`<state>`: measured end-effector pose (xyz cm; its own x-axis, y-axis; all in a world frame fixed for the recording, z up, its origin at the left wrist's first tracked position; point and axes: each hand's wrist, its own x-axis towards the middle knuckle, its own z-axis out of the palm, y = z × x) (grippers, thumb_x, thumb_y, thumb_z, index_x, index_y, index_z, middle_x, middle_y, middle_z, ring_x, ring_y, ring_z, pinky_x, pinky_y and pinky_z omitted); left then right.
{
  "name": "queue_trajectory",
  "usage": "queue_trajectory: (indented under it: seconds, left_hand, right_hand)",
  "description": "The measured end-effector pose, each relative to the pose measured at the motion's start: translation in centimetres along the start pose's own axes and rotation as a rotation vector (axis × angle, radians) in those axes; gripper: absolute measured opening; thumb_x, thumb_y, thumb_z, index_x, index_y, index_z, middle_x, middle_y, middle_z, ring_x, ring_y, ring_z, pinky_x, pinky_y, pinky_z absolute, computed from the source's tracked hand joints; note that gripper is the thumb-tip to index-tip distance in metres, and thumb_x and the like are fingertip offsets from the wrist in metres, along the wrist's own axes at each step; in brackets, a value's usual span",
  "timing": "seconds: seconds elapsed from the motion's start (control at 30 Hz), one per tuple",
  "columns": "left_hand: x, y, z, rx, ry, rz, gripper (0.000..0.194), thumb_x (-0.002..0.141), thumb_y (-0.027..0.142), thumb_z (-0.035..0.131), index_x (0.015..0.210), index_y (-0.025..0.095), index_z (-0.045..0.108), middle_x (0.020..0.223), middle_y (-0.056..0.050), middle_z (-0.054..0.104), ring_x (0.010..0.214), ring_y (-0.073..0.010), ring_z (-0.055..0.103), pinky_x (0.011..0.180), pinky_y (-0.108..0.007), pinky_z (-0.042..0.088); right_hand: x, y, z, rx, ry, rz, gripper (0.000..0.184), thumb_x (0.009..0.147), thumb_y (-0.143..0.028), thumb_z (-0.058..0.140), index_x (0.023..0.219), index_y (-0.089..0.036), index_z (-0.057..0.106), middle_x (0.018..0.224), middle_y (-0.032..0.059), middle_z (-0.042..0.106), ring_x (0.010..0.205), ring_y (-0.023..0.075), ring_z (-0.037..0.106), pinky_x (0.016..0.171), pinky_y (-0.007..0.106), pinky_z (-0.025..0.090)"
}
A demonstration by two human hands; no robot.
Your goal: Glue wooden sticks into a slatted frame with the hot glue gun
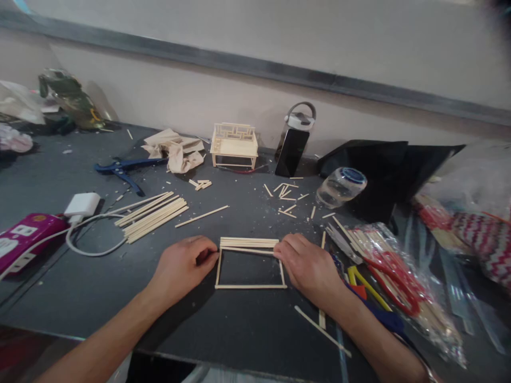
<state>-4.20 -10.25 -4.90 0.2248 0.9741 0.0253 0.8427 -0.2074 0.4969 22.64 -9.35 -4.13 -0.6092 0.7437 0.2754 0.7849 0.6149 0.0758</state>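
Observation:
A rectangular frame of thin wooden sticks (251,287) lies flat on the dark table, several sticks side by side across its far end. Just below those, one slightly slanted wooden stick (247,250) spans the frame. My left hand (186,266) is closed, thumb and fingertips pinched at the frame's upper left side. At the opposite corner, my right hand (307,263) has its fingers closed over the right end of the slanted stick. The fingers hide both contact points in part.
Left of the frame lie cut sticks (154,218) and a blue cutter (123,170). A miniature wooden bench (235,146), a phone leaning on a bottle (293,151) and a clear jar (341,187) stand behind. Red-handled scissors (399,290) and bagged sticks (433,314) lie right.

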Motion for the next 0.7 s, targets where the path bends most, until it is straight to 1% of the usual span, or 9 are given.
queue_trajectory:
  seconds: [0.3,0.7]
  left_hand:
    - [-0.02,-0.04,0.08,0.004,0.002,-0.011,0.018,0.084,0.034,0.051,0.086,0.024,0.065,0.073,0.003,0.064,0.068,-0.0142,0.059,0.060,-0.024,0.037]
    - [0.02,-0.07,0.10,-0.018,-0.012,-0.012,0.018,0.085,0.034,0.050,0.087,0.024,0.065,0.074,0.003,0.065,0.067,-0.0138,0.059,0.061,-0.025,0.038]
  right_hand:
    - [0.12,-0.22,0.27,-0.028,0.017,0.007,0.019,0.094,-0.018,0.049,0.078,-0.018,0.059,0.075,0.0034,0.058,0.074,0.0193,0.052,0.065,0.030,0.034]
    - [0.15,-0.21,0.56,-0.006,-0.016,0.020,0.017,0.094,-0.018,0.050,0.080,-0.018,0.061,0.076,0.0034,0.059,0.076,0.0192,0.053,0.066,0.031,0.035]
